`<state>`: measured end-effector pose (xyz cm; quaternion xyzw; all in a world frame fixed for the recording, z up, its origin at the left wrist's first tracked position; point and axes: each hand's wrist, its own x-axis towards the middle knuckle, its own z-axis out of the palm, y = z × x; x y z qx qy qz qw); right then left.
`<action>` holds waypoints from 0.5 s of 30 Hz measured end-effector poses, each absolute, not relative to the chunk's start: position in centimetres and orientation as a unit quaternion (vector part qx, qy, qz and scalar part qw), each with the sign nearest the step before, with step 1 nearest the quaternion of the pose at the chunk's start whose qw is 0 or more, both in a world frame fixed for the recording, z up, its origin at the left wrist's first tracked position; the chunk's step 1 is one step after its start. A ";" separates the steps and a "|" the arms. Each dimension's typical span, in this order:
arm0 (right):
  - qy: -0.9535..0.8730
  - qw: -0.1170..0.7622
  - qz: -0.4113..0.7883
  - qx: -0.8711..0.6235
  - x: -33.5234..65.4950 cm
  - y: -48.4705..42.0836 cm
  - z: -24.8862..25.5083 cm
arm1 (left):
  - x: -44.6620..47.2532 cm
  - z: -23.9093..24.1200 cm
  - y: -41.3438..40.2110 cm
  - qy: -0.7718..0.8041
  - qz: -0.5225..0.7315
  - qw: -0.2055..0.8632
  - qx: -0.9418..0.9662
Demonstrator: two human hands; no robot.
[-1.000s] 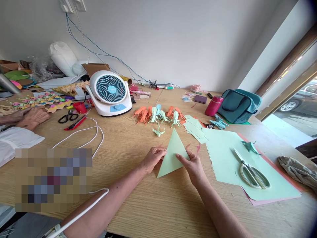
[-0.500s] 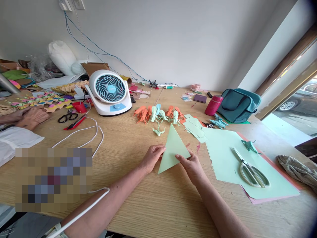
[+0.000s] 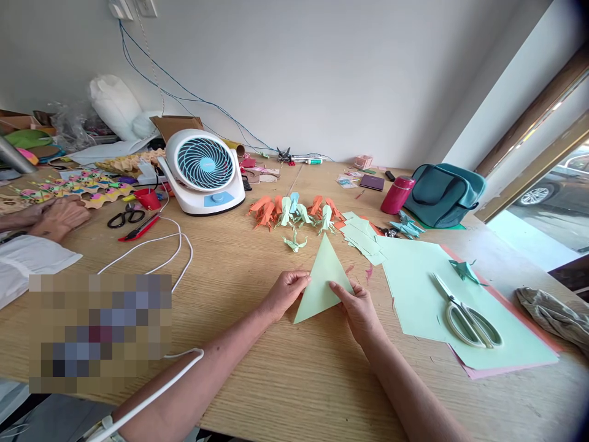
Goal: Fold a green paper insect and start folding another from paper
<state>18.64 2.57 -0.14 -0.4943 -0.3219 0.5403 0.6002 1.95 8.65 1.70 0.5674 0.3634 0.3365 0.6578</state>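
Note:
A pale green paper triangle (image 3: 322, 276) is held just over the wooden table, one point toward the back. My left hand (image 3: 286, 296) pinches its left edge between thumb and fingers. On the right side my right hand (image 3: 361, 310) grips it, thumb flat on top and fingers underneath, partly hidden. Beyond the triangle's tip lies a small green folded paper figure (image 3: 294, 243). Behind that stands a row of orange, green and blue folded paper figures (image 3: 301, 212). Cut green paper pieces (image 3: 361, 236) lie spread to the right of the row.
White-handled scissors (image 3: 472, 319) rest on large green sheets (image 3: 414, 294) at right. A pink bottle (image 3: 397, 194) and teal bag (image 3: 442, 195) stand behind. At left are a fan (image 3: 205, 172), black scissors (image 3: 126, 216), a red cutter (image 3: 140, 228), a white cable and another person's hands (image 3: 64, 218).
The paper triangle has turned slightly, its tip swinging a little to the right. My right thumb sits slightly higher and farther right on it; my left hand has hardly moved.

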 end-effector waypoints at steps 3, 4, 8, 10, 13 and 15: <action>-0.324 0.599 0.537 -0.498 18.6 2.6 -0.1 | 1.9 1.7 8.7 0.360 0.333 0.652 0.578; -0.325 0.598 0.538 -0.497 18.6 2.6 -0.1 | 1.9 1.7 8.7 0.359 0.333 0.649 0.582; -0.322 0.600 0.539 -0.497 18.6 2.5 -0.1 | 1.9 1.3 8.9 0.361 0.337 0.634 0.596; -0.323 0.597 0.540 -0.498 18.5 2.4 0.0 | 1.9 1.1 9.0 0.361 0.341 0.625 0.602; -0.330 0.592 0.538 -0.501 18.4 2.4 0.2 | 1.9 0.9 9.1 0.363 0.348 0.617 0.605; -0.336 0.592 0.533 -0.503 18.3 2.3 0.3 | 1.8 0.8 9.1 0.366 0.348 0.623 0.598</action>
